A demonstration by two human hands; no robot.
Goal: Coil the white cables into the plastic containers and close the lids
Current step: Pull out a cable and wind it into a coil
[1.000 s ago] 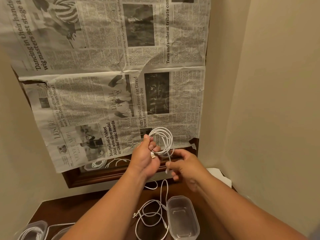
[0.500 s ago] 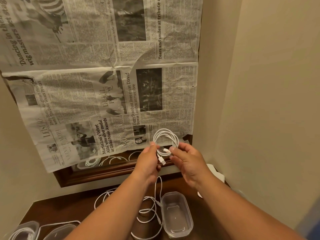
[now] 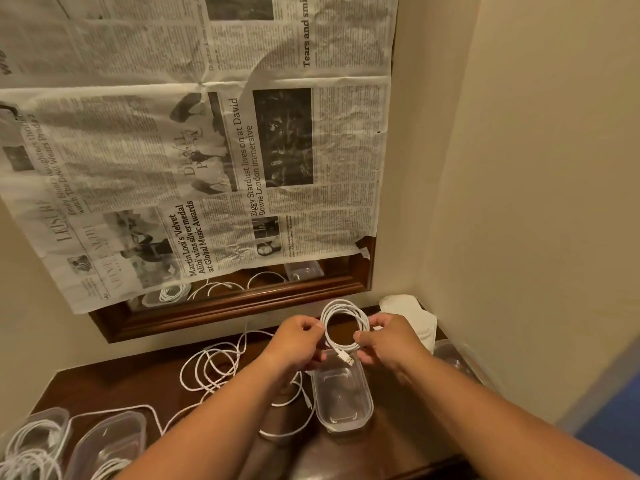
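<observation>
Both hands pinch a coiled white cable [image 3: 343, 328] just above an open, empty plastic container [image 3: 343, 396] on the dark worktop [image 3: 104, 382]: left hand [image 3: 298, 341] at the coil's 9 o'clock, right hand [image 3: 388, 337] at 3 o'clock. Its USB plug [image 3: 346, 358] hangs at 6 o'clock.

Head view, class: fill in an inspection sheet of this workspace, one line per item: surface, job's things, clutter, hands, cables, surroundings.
Surface: dark wooden table in a wall corner.
Job's things: coiled white cable held above the open clear container, which is empty.
Clutter: white paper at the far right corner.
Hands: left hand and right hand both pinch the coil.
Cables: loose white cables lie left of the container; more fill the containers at lower left.
Surroundings: newspaper covers most of a wood-framed mirror; beige walls.
</observation>
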